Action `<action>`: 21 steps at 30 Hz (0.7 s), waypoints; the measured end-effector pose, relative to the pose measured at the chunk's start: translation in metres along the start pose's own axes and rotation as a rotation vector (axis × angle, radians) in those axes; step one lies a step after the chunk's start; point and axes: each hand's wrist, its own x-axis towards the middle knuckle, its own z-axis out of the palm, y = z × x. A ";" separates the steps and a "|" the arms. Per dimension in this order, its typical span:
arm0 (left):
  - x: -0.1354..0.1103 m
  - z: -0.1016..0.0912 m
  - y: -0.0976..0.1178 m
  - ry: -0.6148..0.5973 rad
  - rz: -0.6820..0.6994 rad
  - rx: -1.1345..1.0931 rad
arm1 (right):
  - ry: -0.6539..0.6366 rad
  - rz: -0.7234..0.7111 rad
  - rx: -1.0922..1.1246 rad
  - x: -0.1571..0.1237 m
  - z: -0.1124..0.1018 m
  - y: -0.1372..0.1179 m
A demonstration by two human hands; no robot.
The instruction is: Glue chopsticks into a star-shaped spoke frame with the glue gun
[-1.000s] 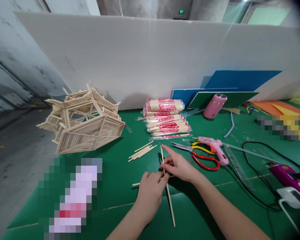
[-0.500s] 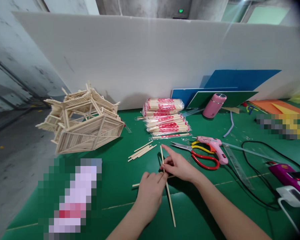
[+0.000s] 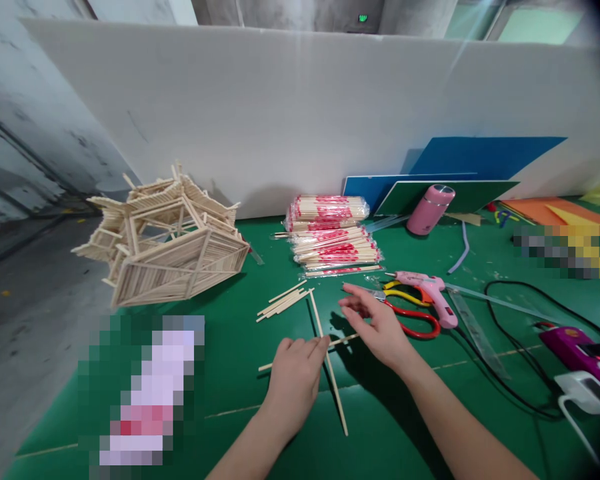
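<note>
Two wooden chopsticks lie crossed on the green table. One chopstick runs toward me, and the other chopstick runs sideways beneath my left hand. My left hand is closed, its fingertips holding the sticks at the crossing. To the right, my right hand is raised off the sticks with its fingers apart and nothing in it. It partly covers the scissors, whose red and yellow handles show. A pink glue gun lies just beyond. Several short cut sticks rest ahead of my left hand.
A polygonal stick model stands at the back left. Wrapped chopstick bundles lie at the back centre. A pink bottle stands by blue and green boards. Black cable and a purple device occupy the right. A blurred-out item lies left.
My right hand has let go of the long chopstick and moved right, opening its fingers. The long chopstick's far end has swung left. My left hand stays at the crossing.
</note>
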 end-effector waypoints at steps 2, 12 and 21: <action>0.000 0.000 -0.002 0.024 -0.005 0.002 | 0.087 -0.013 -0.014 -0.007 -0.004 0.001; -0.001 0.001 0.009 0.064 0.102 0.101 | -0.086 0.081 -0.183 0.007 0.007 0.001; 0.000 0.001 0.015 0.021 0.111 0.099 | -0.236 0.220 0.096 0.018 0.026 0.011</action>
